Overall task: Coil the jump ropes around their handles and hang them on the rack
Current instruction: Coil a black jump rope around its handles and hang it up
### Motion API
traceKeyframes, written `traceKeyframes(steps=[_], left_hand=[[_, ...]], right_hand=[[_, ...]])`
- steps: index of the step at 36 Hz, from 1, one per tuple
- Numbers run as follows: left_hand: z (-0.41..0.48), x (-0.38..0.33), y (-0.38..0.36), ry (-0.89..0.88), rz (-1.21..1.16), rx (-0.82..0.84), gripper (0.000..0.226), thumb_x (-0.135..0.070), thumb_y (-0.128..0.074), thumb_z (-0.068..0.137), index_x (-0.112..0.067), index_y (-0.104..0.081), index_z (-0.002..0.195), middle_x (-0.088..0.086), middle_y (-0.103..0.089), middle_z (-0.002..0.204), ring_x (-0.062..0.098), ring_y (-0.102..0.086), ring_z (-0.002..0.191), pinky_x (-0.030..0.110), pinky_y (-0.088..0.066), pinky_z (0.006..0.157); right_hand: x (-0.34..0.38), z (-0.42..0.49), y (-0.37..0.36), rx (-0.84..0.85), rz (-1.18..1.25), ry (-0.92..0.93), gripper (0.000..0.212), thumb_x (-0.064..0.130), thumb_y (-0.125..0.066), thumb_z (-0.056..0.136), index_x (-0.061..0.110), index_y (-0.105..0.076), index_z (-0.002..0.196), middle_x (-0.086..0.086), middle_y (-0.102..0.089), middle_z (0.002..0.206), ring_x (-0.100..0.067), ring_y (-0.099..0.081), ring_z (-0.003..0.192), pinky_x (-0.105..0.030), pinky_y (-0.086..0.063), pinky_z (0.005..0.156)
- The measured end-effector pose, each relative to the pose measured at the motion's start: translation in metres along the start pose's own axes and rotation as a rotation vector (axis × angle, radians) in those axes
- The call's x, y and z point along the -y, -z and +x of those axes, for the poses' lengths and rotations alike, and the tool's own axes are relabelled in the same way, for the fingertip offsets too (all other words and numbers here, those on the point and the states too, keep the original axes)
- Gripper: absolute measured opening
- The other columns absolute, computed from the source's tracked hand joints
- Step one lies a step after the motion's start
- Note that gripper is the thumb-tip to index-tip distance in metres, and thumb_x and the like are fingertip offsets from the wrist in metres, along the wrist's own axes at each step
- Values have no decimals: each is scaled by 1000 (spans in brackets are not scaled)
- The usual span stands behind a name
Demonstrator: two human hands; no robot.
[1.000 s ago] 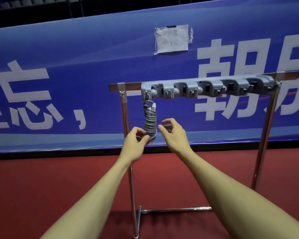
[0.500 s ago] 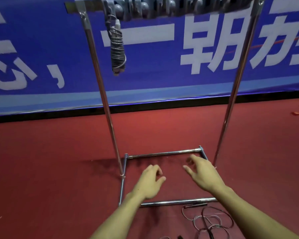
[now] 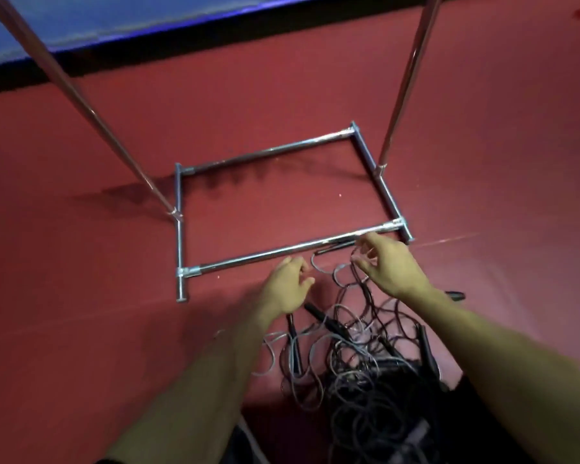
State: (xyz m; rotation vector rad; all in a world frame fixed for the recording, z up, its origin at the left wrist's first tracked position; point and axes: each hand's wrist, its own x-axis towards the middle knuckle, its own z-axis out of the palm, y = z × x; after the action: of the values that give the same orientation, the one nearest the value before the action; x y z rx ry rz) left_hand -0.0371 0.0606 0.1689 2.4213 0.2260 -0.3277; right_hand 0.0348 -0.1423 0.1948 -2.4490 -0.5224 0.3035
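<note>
Both hands, left hand [image 3: 287, 286] and right hand [image 3: 387, 266], reached empty, fingers spread, toward tangled jump ropes [image 3: 355, 349]; next: isolate one handle [image 3: 325, 321].

Dim indoor light, motion blur throughout; glare on rack [image 3: 283, 252] tubes, soft shadows on floor [image 3: 81, 296], wide-angle bending.

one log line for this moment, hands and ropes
phase: reaching | left hand: open, empty | right hand: open, empty | jump ropes: tangled on floor

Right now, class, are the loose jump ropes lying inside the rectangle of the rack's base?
No: the tangled jump ropes lie on the red floor outside the rack's base, on the person's side of its near bar.
</note>
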Motion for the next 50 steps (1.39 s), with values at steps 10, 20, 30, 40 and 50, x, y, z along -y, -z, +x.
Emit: traceKeyframes(steps=[10, 20, 30, 40, 50], left_hand=[[27, 46, -107, 87, -28, 200, 26, -17, -61, 93, -8, -58, 117, 11, -60, 114, 29, -59, 102, 32, -44, 93], [74, 51, -179, 83, -49, 153, 39, -25, -57, 94, -26, -50, 132, 13, -54, 120, 35, -48, 118, 40, -39, 102], [91, 52, -188, 67, -64, 165, 38, -4, -55, 88, -18, -49, 122, 13, -63, 103, 33, -57, 95, 38, -46, 82], [82, 24, -111, -97, -474, 146, 31, -9, -61, 86, -39, -61, 85, -7, -49, 74, 4, -46, 61, 23, -42, 65], [54, -84, 40, -132, -825, -134, 25, 3, -53, 93, -15, -64, 80, -11, -51, 51, 3, -46, 48, 31, -42, 60]], right_hand=[[-84, -25, -92, 110, 36, -238, 22, 22, -69, 87, 13, -62, 105, -5, -69, 91, -31, -65, 84, -36, -51, 74], [-125, -37, -144, -36, 147, -402, 25, 23, -70, 88, 14, -63, 110, -1, -69, 91, -24, -63, 83, -28, -45, 73], [-140, -31, -146, -37, 196, -434, 25, 20, -69, 89, 11, -61, 111, 1, -66, 87, -21, -62, 79, -32, -51, 77], [-105, 7, -102, -60, 300, -149, 37, 25, -67, 91, 16, -60, 126, 7, -63, 118, -10, -56, 109, -24, -42, 94], [10, 23, 16, -260, 617, -20, 20, 9, -66, 91, 29, -62, 93, -1, -56, 60, -16, -54, 54, -38, -48, 57]])
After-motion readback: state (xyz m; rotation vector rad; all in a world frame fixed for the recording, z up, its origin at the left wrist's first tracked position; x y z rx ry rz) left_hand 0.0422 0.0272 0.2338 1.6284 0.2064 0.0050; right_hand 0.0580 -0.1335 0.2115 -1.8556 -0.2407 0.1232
